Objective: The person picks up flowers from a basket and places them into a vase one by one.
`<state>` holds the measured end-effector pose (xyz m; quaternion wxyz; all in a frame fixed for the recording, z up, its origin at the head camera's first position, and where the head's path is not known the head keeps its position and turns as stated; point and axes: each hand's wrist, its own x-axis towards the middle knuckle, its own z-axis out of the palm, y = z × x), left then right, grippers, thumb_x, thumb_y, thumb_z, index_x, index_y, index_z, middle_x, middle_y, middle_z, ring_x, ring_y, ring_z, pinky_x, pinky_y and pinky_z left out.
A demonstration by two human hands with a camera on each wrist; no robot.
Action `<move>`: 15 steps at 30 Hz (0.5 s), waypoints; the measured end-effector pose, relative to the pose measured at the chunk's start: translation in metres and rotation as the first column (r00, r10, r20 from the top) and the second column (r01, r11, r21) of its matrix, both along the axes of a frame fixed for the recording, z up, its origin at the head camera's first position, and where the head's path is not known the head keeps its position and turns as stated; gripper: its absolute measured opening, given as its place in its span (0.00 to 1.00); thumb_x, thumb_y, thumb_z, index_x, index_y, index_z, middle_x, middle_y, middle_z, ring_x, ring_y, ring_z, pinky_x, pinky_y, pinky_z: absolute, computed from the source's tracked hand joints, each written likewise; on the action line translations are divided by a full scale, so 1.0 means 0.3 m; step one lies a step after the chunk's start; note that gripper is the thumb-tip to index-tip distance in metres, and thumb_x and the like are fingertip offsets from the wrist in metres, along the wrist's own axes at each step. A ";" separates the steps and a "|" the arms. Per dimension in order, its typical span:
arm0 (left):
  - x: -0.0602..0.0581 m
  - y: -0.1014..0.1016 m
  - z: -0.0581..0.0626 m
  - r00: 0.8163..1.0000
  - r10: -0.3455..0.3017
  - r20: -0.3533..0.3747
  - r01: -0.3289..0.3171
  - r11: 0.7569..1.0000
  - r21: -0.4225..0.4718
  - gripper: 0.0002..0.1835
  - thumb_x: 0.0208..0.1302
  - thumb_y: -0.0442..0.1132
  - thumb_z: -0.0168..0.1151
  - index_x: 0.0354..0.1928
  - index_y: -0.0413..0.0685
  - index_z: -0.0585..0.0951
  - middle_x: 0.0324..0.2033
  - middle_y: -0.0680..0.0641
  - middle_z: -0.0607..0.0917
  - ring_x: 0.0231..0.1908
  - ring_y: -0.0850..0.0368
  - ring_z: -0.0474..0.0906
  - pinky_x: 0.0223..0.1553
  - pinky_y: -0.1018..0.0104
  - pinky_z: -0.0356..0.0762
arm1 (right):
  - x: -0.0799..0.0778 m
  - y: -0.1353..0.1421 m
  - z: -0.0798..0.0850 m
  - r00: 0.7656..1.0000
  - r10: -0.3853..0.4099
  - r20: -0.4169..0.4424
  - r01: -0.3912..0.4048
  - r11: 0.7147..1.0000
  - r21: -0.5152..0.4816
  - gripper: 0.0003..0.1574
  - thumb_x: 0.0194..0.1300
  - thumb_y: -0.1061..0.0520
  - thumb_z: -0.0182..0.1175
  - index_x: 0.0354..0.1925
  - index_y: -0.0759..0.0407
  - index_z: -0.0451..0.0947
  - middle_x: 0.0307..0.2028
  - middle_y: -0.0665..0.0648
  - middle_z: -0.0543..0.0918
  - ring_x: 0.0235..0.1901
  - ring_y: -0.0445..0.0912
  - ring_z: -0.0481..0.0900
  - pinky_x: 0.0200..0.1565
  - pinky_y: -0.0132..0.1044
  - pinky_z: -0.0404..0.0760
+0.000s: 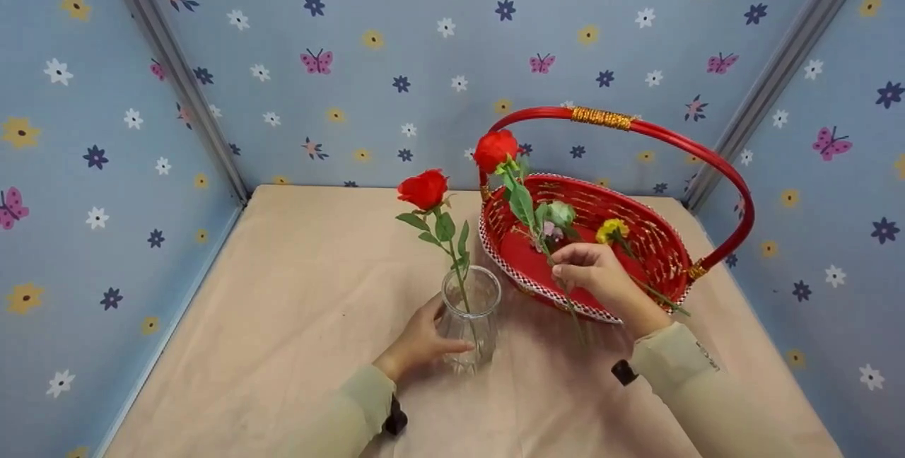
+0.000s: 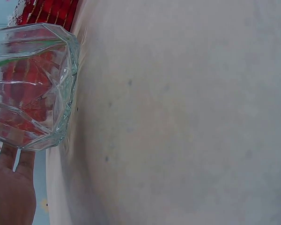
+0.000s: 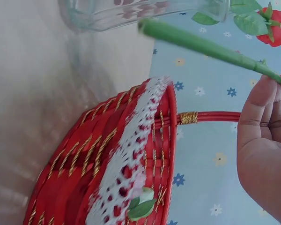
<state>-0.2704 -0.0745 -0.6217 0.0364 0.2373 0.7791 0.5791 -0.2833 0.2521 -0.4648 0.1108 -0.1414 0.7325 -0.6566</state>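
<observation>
On the beige desk (image 1: 304,316), the left grip (image 1: 418,339) holds a clear glass vase (image 1: 488,331), blue flowered wall (image 1: 438,76) behind it; right grip (image 1: 601,276) pinches red rose (image 1: 522,203).

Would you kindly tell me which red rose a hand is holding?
The rose farther right in the head view: the right hand pinches its stem; the other rose stands in the vase.

Even, soft light, faint shadows toward the near edge of the worktop (image 1: 304,288), small glints on the glass vase (image 1: 485,327), left wrist view hazy, washed out.
</observation>
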 end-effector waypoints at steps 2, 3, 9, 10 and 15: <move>-0.001 0.000 -0.002 1.000 -0.001 0.002 0.001 1.000 -0.005 0.54 0.43 0.50 0.81 0.73 0.58 0.62 0.70 0.44 0.67 0.70 0.45 0.62 0.69 0.51 0.62 | -0.004 -0.013 0.005 1.000 0.008 -0.006 -0.008 1.000 -0.020 0.15 0.63 0.57 0.67 0.43 0.68 0.81 0.30 0.59 0.83 0.26 0.50 0.77 0.34 0.46 0.84; -0.001 0.000 -0.001 1.000 -0.003 0.003 0.003 1.000 -0.006 0.55 0.43 0.51 0.81 0.74 0.58 0.61 0.70 0.45 0.67 0.70 0.46 0.62 0.69 0.51 0.62 | -0.006 -0.020 0.008 1.000 0.009 -0.010 -0.010 1.000 -0.028 0.15 0.63 0.57 0.67 0.42 0.68 0.81 0.29 0.59 0.83 0.26 0.50 0.77 0.34 0.46 0.84; 0.004 -0.002 0.001 1.000 0.002 0.012 -0.002 1.000 -0.021 0.56 0.43 0.53 0.81 0.74 0.52 0.60 0.70 0.47 0.67 0.70 0.47 0.63 0.69 0.51 0.62 | -0.019 -0.068 0.025 1.000 0.006 -0.021 -0.008 0.996 -0.088 0.11 0.64 0.62 0.64 0.42 0.70 0.80 0.28 0.58 0.84 0.24 0.49 0.78 0.30 0.39 0.82; 0.005 -0.002 0.001 1.000 0.004 0.018 -0.004 1.000 -0.024 0.56 0.43 0.52 0.81 0.74 0.53 0.60 0.70 0.47 0.66 0.70 0.47 0.62 0.69 0.51 0.62 | -0.020 -0.077 0.030 1.000 0.009 -0.024 -0.011 0.995 -0.103 0.11 0.64 0.62 0.64 0.42 0.71 0.80 0.28 0.58 0.84 0.25 0.49 0.78 0.30 0.39 0.82; 0.006 -0.001 0.001 0.999 0.011 0.041 -0.010 0.999 -0.031 0.56 0.44 0.49 0.81 0.74 0.55 0.59 0.70 0.49 0.66 0.70 0.46 0.62 0.69 0.50 0.62 | -0.028 -0.120 0.052 0.999 -0.002 -0.033 -0.002 0.992 -0.126 0.08 0.63 0.62 0.65 0.40 0.66 0.82 0.29 0.57 0.84 0.26 0.48 0.81 0.32 0.40 0.84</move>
